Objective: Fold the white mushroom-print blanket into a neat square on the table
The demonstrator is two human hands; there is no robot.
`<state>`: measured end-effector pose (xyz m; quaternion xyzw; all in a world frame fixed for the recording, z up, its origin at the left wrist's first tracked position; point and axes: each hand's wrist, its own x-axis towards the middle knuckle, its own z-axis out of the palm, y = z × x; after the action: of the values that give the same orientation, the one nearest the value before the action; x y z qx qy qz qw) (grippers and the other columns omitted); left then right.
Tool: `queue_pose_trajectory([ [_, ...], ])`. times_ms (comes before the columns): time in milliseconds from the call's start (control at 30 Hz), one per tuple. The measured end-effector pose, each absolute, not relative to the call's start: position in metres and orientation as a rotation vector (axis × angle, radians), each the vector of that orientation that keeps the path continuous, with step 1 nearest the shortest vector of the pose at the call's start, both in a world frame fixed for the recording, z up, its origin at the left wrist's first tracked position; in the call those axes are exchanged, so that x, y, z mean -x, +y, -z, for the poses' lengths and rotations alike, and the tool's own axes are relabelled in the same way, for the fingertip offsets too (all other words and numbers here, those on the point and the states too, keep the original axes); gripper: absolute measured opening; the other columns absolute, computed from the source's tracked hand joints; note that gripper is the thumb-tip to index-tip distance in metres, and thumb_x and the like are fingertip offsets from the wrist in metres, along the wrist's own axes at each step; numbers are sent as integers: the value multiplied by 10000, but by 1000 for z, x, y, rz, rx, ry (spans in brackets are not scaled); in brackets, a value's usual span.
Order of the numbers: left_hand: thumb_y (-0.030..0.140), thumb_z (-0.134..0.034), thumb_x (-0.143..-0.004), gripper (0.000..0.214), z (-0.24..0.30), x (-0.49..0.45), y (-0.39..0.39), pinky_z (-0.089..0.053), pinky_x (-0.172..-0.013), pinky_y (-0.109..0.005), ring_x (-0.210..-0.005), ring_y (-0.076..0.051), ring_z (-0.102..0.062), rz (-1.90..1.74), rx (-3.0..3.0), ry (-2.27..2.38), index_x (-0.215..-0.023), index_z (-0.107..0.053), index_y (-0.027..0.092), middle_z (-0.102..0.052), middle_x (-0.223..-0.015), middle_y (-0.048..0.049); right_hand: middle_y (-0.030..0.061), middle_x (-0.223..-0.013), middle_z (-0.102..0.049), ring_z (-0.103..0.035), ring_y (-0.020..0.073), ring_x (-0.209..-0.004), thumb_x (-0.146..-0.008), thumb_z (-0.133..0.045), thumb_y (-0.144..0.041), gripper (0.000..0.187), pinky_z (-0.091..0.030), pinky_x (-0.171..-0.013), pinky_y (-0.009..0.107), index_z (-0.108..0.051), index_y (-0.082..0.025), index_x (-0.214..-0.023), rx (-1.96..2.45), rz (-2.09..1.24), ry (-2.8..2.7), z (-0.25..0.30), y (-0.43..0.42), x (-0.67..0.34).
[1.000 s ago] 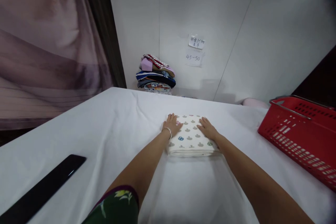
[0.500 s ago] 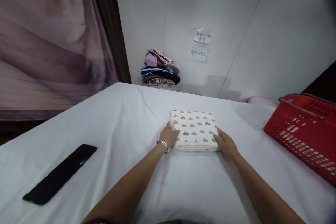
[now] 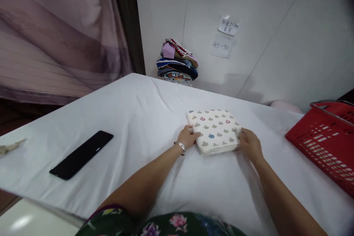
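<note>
A folded white cloth printed with small grey, red and blue shapes lies in several layers on the white-covered table. At its left edge is my left hand, thumb on top and fingers along the side, gripping it. My right hand pinches the right edge near the front corner, its fingertips partly smeared by motion. A silver bracelet circles my left wrist.
A black phone-like slab lies on the table to the left. To the right stands a red perforated basket with a metal handle. Stacked fabrics sit by the back wall, under paper signs. A curtain hangs at left.
The view has shifted left and down, showing the table's near edge. The cloth has turned slightly, its front right corner now farther back than its front left. Both hands stay at its sides.
</note>
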<state>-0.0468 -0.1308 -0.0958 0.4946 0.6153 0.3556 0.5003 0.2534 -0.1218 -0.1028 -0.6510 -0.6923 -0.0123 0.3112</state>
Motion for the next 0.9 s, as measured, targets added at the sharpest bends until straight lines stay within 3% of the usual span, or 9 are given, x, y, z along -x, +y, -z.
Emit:
queue_pose_trajectory([
  [100,412,-676,-713,505,94,47,-129,-465,-451,-216,-530,-125,-604,-865,-1116,1482,-1088,-446,165,-666,-779,-37,92,-1065,-640,-570,231,-997,-855,-435,-382,334,-442,-886,406,-598,-198,-1081,1418,-87,-2015,98,-153,-205],
  [233,455,-639,-741,431,92,49,-130,-480,-462,-223,-515,-140,-615,-745,-1129,1473,-1011,-474,163,-645,-621,2,101,-1182,-577,-504,250,-1098,-837,-514,-358,363,-395,-928,432,-541,-227,-1175,1093,-77,-2342,91,-184,-149],
  [433,505,-528,-805,357,89,50,-133,-454,-429,-193,-499,-124,-622,-556,-1224,1383,-818,-541,149,-680,-677,-37,128,-1231,-527,-465,290,-1127,-823,-514,-315,440,-383,-914,465,-477,-226,-1253,1104,-23,-2434,88,-193,-127],
  [633,481,-570,-762,341,92,49,-134,-418,-390,-193,-452,-122,-602,-500,-1347,1393,-720,-554,143,-675,-649,-42,130,-1188,-544,-482,285,-1083,-844,-442,-214,401,-398,-882,471,-473,-220,-1243,1142,89,-2378,101,-200,-116],
  [767,418,-528,-787,303,92,49,-135,-427,-420,-209,-450,-123,-591,-459,-1396,1411,-659,-550,144,-658,-611,-41,141,-1222,-526,-467,282,-1112,-845,-441,-207,412,-384,-913,473,-465,-189,-1256,1143,108,-2369,108,-203,-116],
  [900,462,-507,-784,325,84,52,-138,-443,-495,-243,-544,-155,-621,-438,-1553,1521,-659,-551,166,-665,-664,-43,125,-1263,-518,-450,257,-1169,-848,-453,-232,447,-330,-985,467,-437,-192,-1293,1087,66,-2407,105,-201,-130],
])
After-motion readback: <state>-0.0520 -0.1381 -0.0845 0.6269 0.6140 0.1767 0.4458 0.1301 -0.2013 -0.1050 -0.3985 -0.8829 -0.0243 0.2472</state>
